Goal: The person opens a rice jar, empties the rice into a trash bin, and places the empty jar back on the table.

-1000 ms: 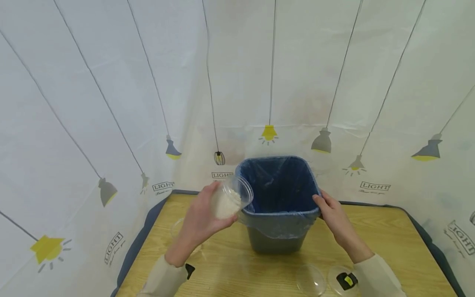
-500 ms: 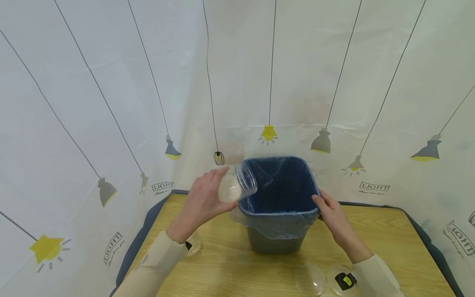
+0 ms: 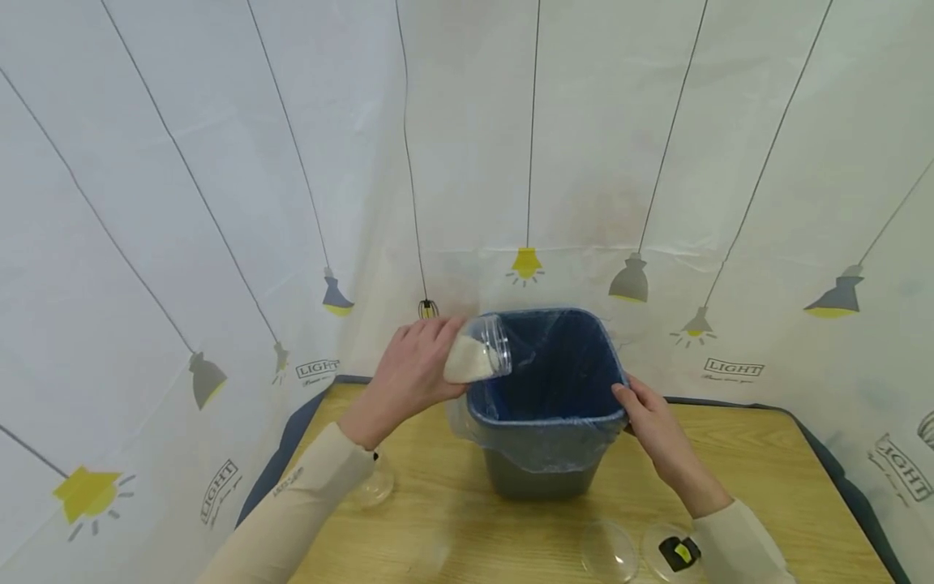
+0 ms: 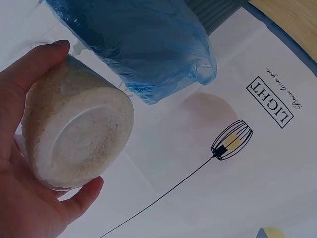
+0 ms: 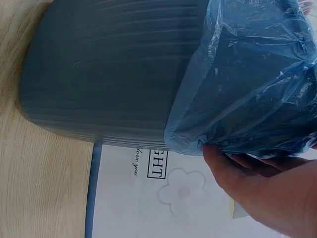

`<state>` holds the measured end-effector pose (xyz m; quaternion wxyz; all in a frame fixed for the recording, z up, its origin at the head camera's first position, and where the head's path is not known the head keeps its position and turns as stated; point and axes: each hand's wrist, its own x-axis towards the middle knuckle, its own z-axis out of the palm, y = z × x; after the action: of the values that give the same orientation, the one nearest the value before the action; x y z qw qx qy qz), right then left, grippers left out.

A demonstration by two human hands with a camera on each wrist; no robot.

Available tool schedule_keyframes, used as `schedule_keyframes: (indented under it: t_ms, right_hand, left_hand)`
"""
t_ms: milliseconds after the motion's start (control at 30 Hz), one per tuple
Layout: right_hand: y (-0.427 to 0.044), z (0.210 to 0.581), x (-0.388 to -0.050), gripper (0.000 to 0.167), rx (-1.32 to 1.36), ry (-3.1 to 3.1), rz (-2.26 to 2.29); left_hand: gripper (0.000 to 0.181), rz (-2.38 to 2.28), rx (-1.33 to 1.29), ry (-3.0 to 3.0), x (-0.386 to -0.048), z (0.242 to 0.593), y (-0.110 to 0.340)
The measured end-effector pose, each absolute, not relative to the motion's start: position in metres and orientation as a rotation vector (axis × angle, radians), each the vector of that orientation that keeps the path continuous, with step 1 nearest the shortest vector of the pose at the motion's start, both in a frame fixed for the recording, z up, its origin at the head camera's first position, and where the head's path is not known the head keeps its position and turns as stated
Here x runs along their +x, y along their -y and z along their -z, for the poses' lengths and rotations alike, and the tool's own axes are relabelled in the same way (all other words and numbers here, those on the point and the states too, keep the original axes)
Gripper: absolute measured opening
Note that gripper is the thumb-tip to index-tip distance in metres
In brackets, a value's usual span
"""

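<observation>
My left hand grips a clear jar partly filled with white grains that look like rice. The jar lies tipped on its side, its mouth pointing right over the left rim of a dark trash can. From below, the left wrist view shows the jar's base with fingers and thumb round it. A thin bluish plastic liner is folded over the can's rim. At the can's right side, my right hand holds the rim and liner, thumb on top. The can's bottom is hidden.
Two clear round lids, a left one and a right one, lie at the front right of the wooden table. A black-and-yellow piece sits at the right lid. Another clear round thing is beside my left sleeve. A printed cloth hangs behind.
My left hand has moved up and to the right with the jar, tilting it further until its mouth reaches over the can's rim. My right hand has stayed on the rim.
</observation>
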<state>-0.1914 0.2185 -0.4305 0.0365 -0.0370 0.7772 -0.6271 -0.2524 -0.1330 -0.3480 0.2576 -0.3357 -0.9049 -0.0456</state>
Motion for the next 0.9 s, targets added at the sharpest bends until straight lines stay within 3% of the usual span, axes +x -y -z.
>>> schedule_keyframes:
  t_ms: [900]
  right_hand:
    - [-0.2197,0.4331,-0.1928,0.065,-0.145,-2.39,1.917]
  left_hand:
    - [0.088,-0.104,-0.965,2.388,-0.2611,0.3475,0.1317]
